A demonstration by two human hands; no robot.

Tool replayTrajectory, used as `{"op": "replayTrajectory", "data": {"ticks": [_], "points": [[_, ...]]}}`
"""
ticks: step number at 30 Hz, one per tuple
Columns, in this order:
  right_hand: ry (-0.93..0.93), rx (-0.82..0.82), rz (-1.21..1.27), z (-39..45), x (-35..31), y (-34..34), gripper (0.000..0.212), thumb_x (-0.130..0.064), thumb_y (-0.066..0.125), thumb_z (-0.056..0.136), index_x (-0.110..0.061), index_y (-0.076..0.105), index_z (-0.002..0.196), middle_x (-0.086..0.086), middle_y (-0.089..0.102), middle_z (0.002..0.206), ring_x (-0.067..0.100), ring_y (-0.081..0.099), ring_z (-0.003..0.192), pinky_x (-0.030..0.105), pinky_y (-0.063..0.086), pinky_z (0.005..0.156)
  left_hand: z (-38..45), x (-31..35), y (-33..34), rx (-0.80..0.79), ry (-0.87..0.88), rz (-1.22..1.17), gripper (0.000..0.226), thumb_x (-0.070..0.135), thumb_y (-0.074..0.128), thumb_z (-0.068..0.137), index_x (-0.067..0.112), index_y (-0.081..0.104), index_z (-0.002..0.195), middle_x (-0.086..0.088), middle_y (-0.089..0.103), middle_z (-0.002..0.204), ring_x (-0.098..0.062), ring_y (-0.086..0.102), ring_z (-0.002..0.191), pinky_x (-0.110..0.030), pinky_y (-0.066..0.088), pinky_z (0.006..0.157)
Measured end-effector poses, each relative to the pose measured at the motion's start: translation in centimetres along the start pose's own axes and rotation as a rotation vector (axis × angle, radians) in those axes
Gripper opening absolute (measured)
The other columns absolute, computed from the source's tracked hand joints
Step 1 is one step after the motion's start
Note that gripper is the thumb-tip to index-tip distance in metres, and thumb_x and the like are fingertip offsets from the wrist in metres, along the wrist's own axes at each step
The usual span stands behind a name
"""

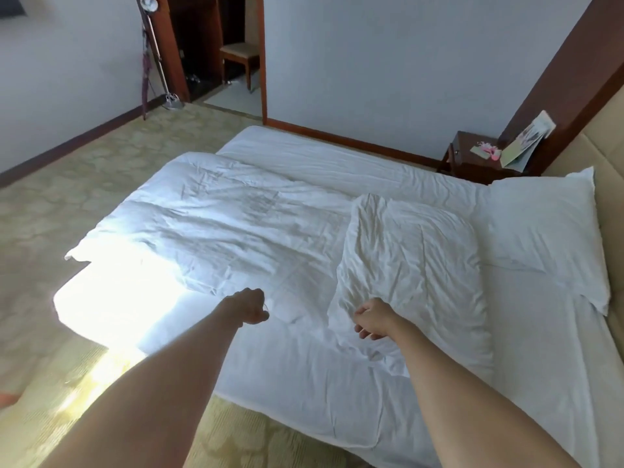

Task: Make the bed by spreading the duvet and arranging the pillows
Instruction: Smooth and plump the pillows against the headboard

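Observation:
A white duvet [229, 211] lies folded and wrinkled over the left half of the bed [304, 383]. My left hand [249, 306] is closed in a fist at the duvet's near edge and appears to grip the fabric there. A crumpled white pillow [412, 258] lies lengthwise in the middle of the bed, partly on the duvet. My right hand [371, 319] hovers at that pillow's near left corner, fingers curled and apart, holding nothing. A second, smoother pillow [547, 231] rests against the padded headboard [607, 184] at the right.
A dark wooden nightstand [472, 160] with papers stands beyond the bed by the headboard. A floor lamp [158, 52] stands in the far left corner, next to a doorway with a chair [239, 59]. Patterned carpet [67, 184] runs around the bed; strong sunlight washes out its near left corner.

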State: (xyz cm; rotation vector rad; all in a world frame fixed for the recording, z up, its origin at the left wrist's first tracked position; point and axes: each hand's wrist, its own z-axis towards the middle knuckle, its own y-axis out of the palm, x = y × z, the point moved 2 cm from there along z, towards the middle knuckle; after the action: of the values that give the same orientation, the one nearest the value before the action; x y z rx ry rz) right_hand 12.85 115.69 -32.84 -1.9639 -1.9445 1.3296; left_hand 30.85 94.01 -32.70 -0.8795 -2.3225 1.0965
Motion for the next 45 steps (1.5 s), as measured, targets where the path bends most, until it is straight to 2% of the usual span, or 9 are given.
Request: {"op": "replayTrajectory", "data": {"ticks": [3, 8, 11, 17, 25, 32, 36, 40, 45], "points": [[-0.047, 0.012, -0.012, 0.0, -4.8, 2.8, 0.019, -0.021, 0.054, 0.093, -0.011, 0.062, 0.107, 0.006, 0.072, 0.09, 0.013, 0.069, 0.07, 0.023, 0.052, 0.063, -0.5, -5.6, -0.7, 0.01, -0.037, 0.02, 0.018, 0.021, 0.049, 0.088, 0.01, 0.056, 0.098, -0.002, 0.052, 0.078, -0.025, 0.069, 0.076, -0.034, 0.054, 0.085], [-0.103, -0.05, -0.146, 0.9, -12.1, 6.5, 0.02, -0.02, 0.053, 0.093, -0.01, 0.061, 0.109, 0.008, 0.073, 0.095, 0.013, 0.069, 0.07, 0.024, 0.051, 0.065, -0.9, -12.3, -2.5, -0.002, -0.09, 0.08, 0.005, 0.008, 0.049, 0.082, 0.008, 0.052, 0.086, -0.011, 0.064, 0.098, -0.027, 0.06, 0.077, -0.034, 0.046, 0.075], [-0.112, -0.083, -0.236, 2.5, -15.8, 7.6, 0.019, -0.021, 0.062, 0.091, -0.013, 0.062, 0.109, 0.006, 0.072, 0.093, 0.013, 0.07, 0.074, 0.025, 0.052, 0.068, 0.3, -15.2, -3.7, 0.027, -0.101, 0.047, 0.013, 0.012, 0.049, 0.084, 0.009, 0.055, 0.094, -0.008, 0.062, 0.093, -0.027, 0.061, 0.076, -0.033, 0.044, 0.074], [-0.156, -0.15, -0.333, 9.4, -23.7, 9.9, 0.031, -0.014, 0.074, 0.084, -0.016, 0.063, 0.113, 0.007, 0.072, 0.084, 0.016, 0.071, 0.084, 0.022, 0.05, 0.062, 3.6, -22.0, -5.4, 0.027, -0.183, -0.032, 0.01, 0.02, 0.046, 0.09, 0.011, 0.051, 0.088, -0.002, 0.051, 0.068, -0.024, 0.06, 0.07, -0.03, 0.043, 0.074], [-0.257, -0.344, -0.388, 17.3, -35.6, 18.1, 0.037, -0.024, 0.081, 0.078, -0.017, 0.064, 0.11, 0.006, 0.072, 0.081, 0.017, 0.072, 0.085, 0.028, 0.057, 0.076, 6.3, -34.8, -7.1, -0.08, -0.439, -0.173, 0.018, 0.011, 0.045, 0.08, 0.007, 0.062, 0.081, -0.003, 0.059, 0.064, -0.024, 0.069, 0.065, -0.031, 0.054, 0.072], [-0.263, -0.339, -0.444, 22.5, -42.8, 21.5, 0.035, -0.028, 0.077, 0.081, -0.016, 0.062, 0.11, 0.004, 0.07, 0.08, 0.018, 0.068, 0.08, 0.031, 0.056, 0.078, 12.4, -40.6, -8.5, -0.062, -0.433, -0.317, 0.025, 0.022, 0.044, 0.089, 0.006, 0.062, 0.092, -0.004, 0.058, 0.067, -0.024, 0.068, 0.069, -0.034, 0.053, 0.079], [-0.231, -0.327, -0.458, 26.3, -45.6, 24.3, 0.031, -0.028, 0.073, 0.084, -0.015, 0.062, 0.11, 0.006, 0.066, 0.098, 0.024, 0.068, 0.091, 0.034, 0.057, 0.079, 17.1, -44.6, -7.9, -0.025, -0.443, -0.332, 0.03, 0.035, 0.037, 0.098, 0.01, 0.05, 0.088, -0.004, 0.049, 0.07, -0.028, 0.057, 0.078, -0.035, 0.043, 0.078], [-0.18, -0.235, -0.41, 30.4, -48.7, 26.6, 0.034, -0.029, 0.075, 0.08, -0.018, 0.062, 0.111, 0.006, 0.063, 0.114, 0.023, 0.064, 0.096, 0.033, 0.055, 0.086, 22.6, -49.7, -7.9, -0.034, -0.447, -0.459, 0.043, 0.039, 0.031, 0.098, 0.008, 0.05, 0.076, -0.006, 0.06, 0.071, -0.026, 0.067, 0.067, -0.033, 0.046, 0.073], [-0.116, -0.301, -0.516, 35.0, -51.8, 31.3, 0.078, -0.039, 0.081, 0.077, -0.019, 0.044, 0.143, 0.005, 0.044, 0.146, 0.025, 0.047, 0.131, 0.034, 0.043, 0.103, 29.4, -53.9, -7.8, -0.07, -0.523, -0.809, 0.047, 0.044, 0.034, 0.098, 0.003, 0.058, 0.096, -0.013, 0.071, 0.085, -0.031, 0.073, 0.07, -0.037, 0.057, 0.069]]}}
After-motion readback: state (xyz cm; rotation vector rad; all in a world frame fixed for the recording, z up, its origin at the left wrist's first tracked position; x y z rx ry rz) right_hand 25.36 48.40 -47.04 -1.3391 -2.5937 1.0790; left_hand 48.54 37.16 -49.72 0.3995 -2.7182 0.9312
